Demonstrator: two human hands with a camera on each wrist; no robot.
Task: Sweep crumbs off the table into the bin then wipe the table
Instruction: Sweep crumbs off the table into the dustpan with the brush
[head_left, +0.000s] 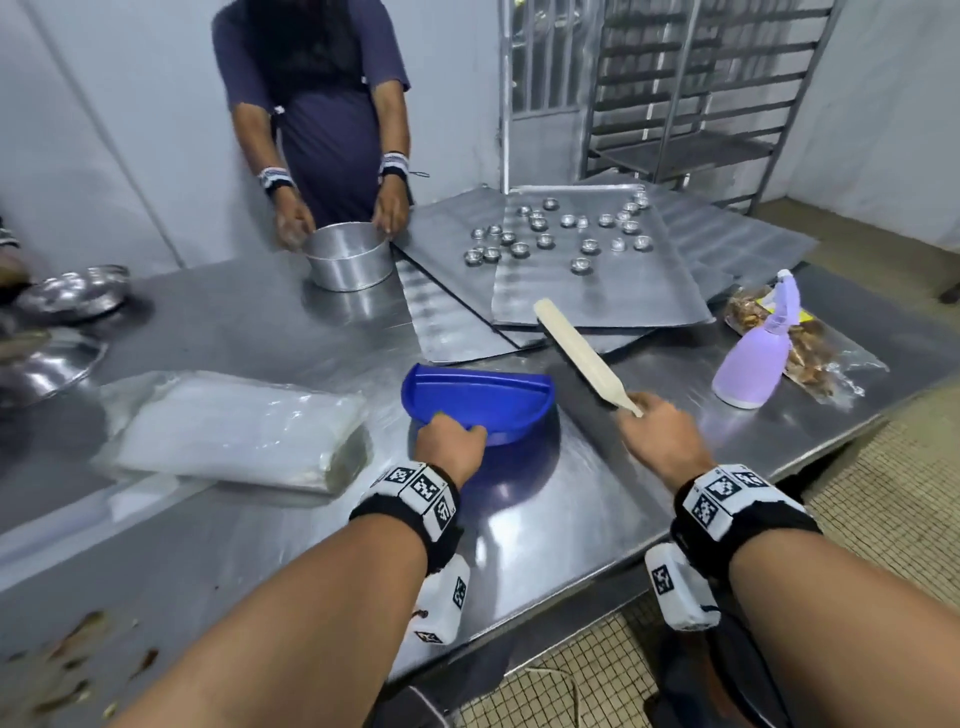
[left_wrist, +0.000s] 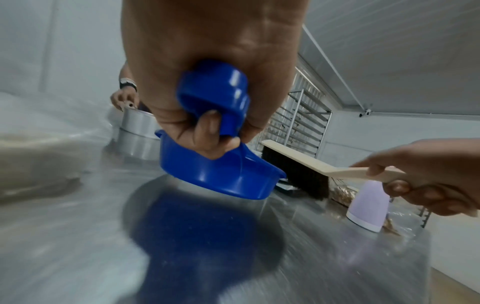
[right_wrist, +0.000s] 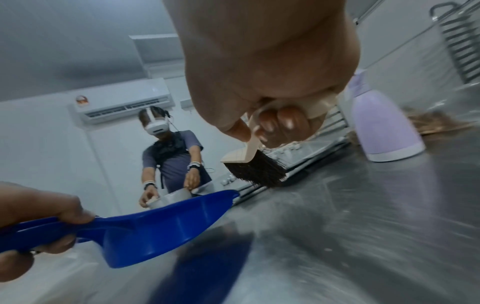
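My left hand (head_left: 449, 439) grips the handle of a blue dustpan (head_left: 478, 400), which hangs tilted a little above the steel table (head_left: 545, 519); the left wrist view shows my fingers (left_wrist: 207, 131) curled round the dustpan (left_wrist: 213, 179) handle. My right hand (head_left: 660, 431) holds the cream handle of a hand brush (head_left: 582, 353) to the right of the pan. Its dark bristles (right_wrist: 259, 170) point down near the table, beside the dustpan (right_wrist: 161, 224) lip. Brown crumbs (head_left: 67, 660) lie at the near left of the table.
A lilac spray bottle (head_left: 753, 358) stands right of the brush, before a bag of brown snacks (head_left: 800, 343). Metal trays (head_left: 597, 270) with several small cups lie behind. A plastic-wrapped stack (head_left: 234, 431) lies left. Another person (head_left: 322, 130) holds a round tin (head_left: 348, 262).
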